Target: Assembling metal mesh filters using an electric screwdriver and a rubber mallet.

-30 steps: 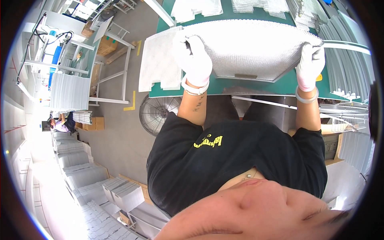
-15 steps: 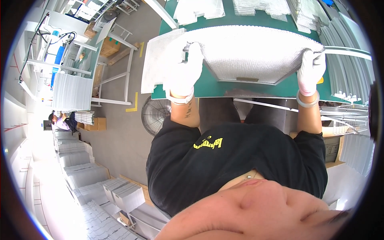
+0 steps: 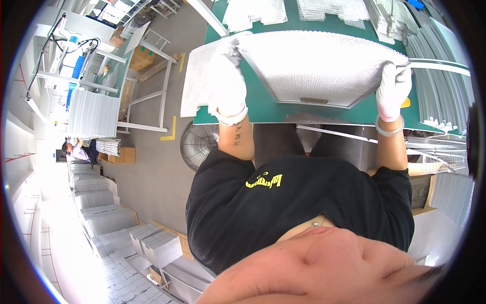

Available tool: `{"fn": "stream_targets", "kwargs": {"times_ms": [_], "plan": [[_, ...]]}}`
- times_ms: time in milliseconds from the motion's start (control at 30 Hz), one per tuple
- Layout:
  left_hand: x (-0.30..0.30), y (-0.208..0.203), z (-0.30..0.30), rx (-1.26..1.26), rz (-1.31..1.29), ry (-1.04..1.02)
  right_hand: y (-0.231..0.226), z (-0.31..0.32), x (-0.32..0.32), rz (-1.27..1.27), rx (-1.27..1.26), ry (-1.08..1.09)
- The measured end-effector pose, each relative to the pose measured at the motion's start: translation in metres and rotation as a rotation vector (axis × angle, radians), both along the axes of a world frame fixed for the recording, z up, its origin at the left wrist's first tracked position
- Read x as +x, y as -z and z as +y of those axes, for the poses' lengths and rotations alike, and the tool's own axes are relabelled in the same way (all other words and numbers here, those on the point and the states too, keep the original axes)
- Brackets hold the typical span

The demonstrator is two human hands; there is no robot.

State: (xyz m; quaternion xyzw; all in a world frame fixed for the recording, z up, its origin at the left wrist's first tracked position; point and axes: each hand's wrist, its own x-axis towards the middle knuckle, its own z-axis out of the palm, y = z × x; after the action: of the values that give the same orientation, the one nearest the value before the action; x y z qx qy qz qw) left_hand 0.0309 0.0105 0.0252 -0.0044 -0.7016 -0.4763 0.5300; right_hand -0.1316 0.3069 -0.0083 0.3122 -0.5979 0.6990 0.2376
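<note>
A silvery metal mesh sheet (image 3: 319, 61) spans the space between my two gloved hands over the green worktable. My left hand (image 3: 228, 81), in a white glove, is at its far left corner with the fingers bent closed on the edge; glare washes out part of the glove. At the right corner, my right hand (image 3: 394, 88), also white-gloved, pinches the sheet between thumb and fingers. Along the sheet's near side runs a thin grey frame edge with a small dark strip (image 3: 314, 101). Whether frame and mesh are joined, I cannot tell.
Beneath my left hand lies a stack of pale mesh sheets (image 3: 195, 83). More mesh pieces (image 3: 255, 12) lie along the table's (image 3: 263, 111) far side. White frame strips (image 3: 440, 66) stand at the right. A floor fan (image 3: 198, 144) is left of my legs; a person (image 3: 78, 151) is far left.
My left hand has shifted away from me and slightly left, to the sheet's far corner, and its wrist has turned. The right hand keeps its place.
</note>
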Motion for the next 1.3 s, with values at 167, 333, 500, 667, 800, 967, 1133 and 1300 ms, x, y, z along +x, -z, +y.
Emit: {"fn": "stream_targets", "kwargs": {"times_ms": [167, 333, 500, 667, 800, 967, 1133, 1300], "plan": [[-0.007, -0.026, 0.026, 0.022, 0.084, 0.118, -0.002, 0.002, 0.002, 0.022, -0.021, -0.002], [-0.015, -0.028, 0.034, 0.0, 0.017, -0.17, -0.002, 0.0, 0.003, 0.027, 0.003, 0.008], [-0.026, -0.022, 0.027, 0.261, 0.196, 0.027, 0.005, 0.005, -0.001, 0.033, 0.053, 0.039], [-0.021, -0.007, 0.013, -0.178, -0.029, -0.23, 0.001, 0.005, 0.0, 0.02, 0.011, -0.02], [-0.019, -0.012, 0.016, -0.072, -0.016, 0.046, -0.006, -0.001, 0.002, 0.033, 0.038, 0.068], [-0.018, -0.024, 0.025, 0.182, -0.079, 0.317, 0.0, -0.002, -0.005, -0.088, -0.029, -0.093], [-0.025, 0.014, -0.001, -0.085, -0.072, 0.208, -0.006, -0.003, 0.0, -0.198, 0.009, -0.099], [-0.009, 0.019, 0.005, -0.048, -0.11, 0.136, 0.009, 0.003, -0.005, -0.139, 0.163, -0.149]]}}
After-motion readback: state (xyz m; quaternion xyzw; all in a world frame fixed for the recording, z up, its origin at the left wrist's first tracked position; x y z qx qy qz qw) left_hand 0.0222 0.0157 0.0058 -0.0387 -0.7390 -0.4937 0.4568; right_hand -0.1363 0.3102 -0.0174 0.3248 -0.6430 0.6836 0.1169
